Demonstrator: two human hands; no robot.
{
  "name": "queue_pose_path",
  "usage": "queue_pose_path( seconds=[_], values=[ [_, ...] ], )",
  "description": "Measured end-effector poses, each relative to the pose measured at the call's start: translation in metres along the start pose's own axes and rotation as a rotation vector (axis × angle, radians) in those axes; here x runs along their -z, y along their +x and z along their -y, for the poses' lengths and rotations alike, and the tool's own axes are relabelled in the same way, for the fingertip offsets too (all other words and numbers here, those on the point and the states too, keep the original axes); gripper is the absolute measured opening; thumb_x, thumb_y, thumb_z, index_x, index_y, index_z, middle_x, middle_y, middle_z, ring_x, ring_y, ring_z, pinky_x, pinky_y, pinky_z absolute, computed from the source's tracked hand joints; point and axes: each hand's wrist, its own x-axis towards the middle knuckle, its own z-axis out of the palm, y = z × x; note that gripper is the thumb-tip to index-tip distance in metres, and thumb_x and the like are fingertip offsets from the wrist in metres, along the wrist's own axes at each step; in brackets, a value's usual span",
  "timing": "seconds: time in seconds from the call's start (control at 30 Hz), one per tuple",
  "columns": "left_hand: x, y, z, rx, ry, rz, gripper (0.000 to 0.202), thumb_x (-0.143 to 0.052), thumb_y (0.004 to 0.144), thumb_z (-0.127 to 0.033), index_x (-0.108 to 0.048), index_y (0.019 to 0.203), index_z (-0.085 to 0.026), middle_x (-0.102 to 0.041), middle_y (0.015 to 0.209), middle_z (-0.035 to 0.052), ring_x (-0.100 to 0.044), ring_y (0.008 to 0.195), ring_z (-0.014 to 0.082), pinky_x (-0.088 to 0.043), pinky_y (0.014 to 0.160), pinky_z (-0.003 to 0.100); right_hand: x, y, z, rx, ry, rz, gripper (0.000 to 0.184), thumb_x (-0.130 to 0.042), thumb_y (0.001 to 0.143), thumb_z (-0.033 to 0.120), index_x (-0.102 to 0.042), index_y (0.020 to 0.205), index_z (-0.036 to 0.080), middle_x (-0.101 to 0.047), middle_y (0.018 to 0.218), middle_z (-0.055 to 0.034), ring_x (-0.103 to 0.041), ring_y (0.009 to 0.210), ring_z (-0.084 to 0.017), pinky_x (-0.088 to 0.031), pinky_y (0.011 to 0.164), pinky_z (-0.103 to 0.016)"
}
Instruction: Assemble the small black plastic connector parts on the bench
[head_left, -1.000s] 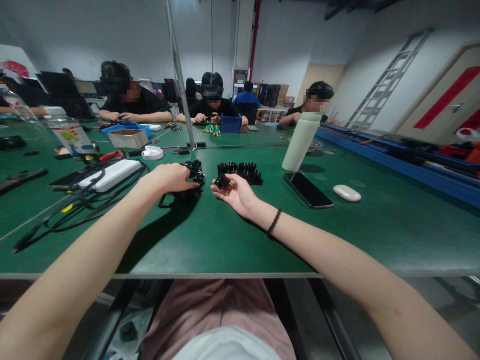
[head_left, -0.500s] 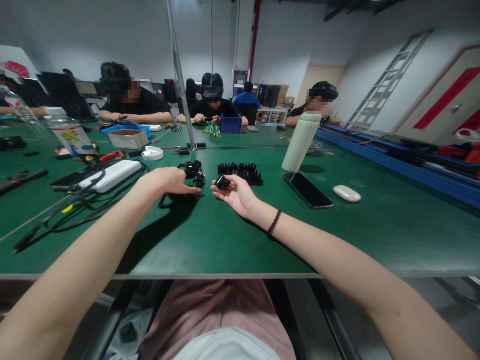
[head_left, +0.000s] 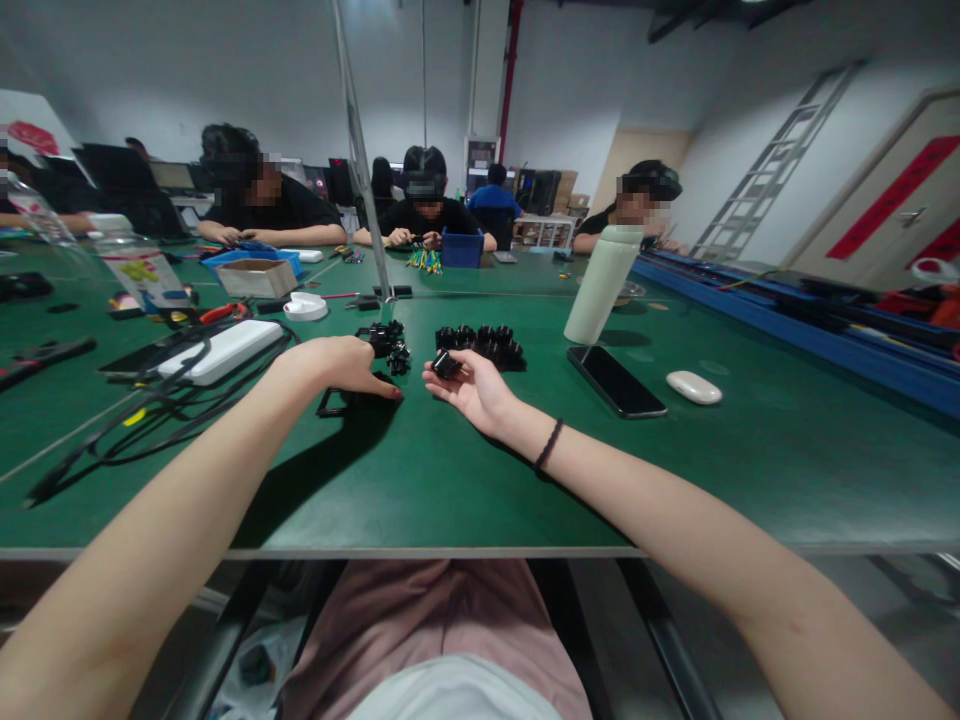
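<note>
My right hand (head_left: 478,395) rests palm up on the table, its fingers and thumb closed around a small glossy black part (head_left: 445,364). My left hand (head_left: 346,368) is palm down over the loose black parts (head_left: 388,340). Its thumb is stretched out to the right, away from the palm; the other fingers are largely hidden behind the hand. A black open frame piece (head_left: 330,403) shows just below the left hand. Beyond the right hand stand several similar black parts (head_left: 484,343), set close together in rows.
A pale green bottle (head_left: 602,285), a phone (head_left: 616,381) and a white oval case (head_left: 694,387) are on the right. A white power bank (head_left: 222,352) with black cables (head_left: 105,445) lies left. A metal pole (head_left: 364,170) rises behind the parts. Co-workers sit across the green table (head_left: 480,500).
The left thumb has moved slightly down, farther from the black parts. My right hand keeps its place with the black part in it.
</note>
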Motion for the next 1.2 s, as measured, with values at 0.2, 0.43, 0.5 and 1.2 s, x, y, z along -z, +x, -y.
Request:
queue_pose_path(
  seconds=[0.2,0.43,0.5,1.2],
  values=[
    [0.002,0.0,-0.002,0.037,0.07,0.098,0.08,-0.035,0.072,-0.079,-0.077,0.094,-0.014,-0.073,0.093,0.0204,-0.069,0.088,0.0336,-0.049,0.073,0.035,-0.001,-0.002,0.001,-0.012,0.002,-0.003,0.02,-0.046,0.09,0.017,-0.06,0.076,0.015,-0.066,0.068,-0.004,-0.065,0.062,-0.012,-0.054,0.065,-0.022],
    [0.002,0.002,-0.004,0.025,0.072,0.093,0.076,-0.027,0.082,-0.068,-0.077,0.098,-0.012,-0.073,0.094,0.0208,-0.068,0.092,0.033,-0.049,0.078,0.035,-0.002,-0.002,0.002,-0.012,-0.008,-0.007,0.021,-0.045,0.09,0.018,-0.061,0.076,0.014,-0.067,0.069,-0.0051,-0.065,0.064,-0.012,-0.054,0.068,-0.023],
    [0.003,0.002,-0.004,0.025,0.079,0.103,0.076,-0.025,0.084,-0.066,-0.076,0.099,-0.013,-0.073,0.094,0.0199,-0.068,0.094,0.0315,-0.049,0.079,0.033,-0.002,-0.001,0.002,-0.01,-0.006,-0.004,0.021,-0.046,0.09,0.017,-0.061,0.076,0.014,-0.067,0.07,-0.0052,-0.065,0.064,-0.012,-0.054,0.068,-0.023],
    [-0.009,0.013,0.001,0.057,0.069,-0.012,0.068,-0.026,0.088,-0.055,-0.073,0.111,-0.011,-0.073,0.101,0.0207,-0.067,0.103,0.0325,-0.048,0.087,0.036,0.0,0.001,-0.002,0.035,-0.04,0.005,0.012,-0.057,0.077,0.006,-0.061,0.083,0.015,-0.067,0.069,-0.001,-0.063,0.063,-0.011,-0.054,0.067,-0.024]
  ],
)
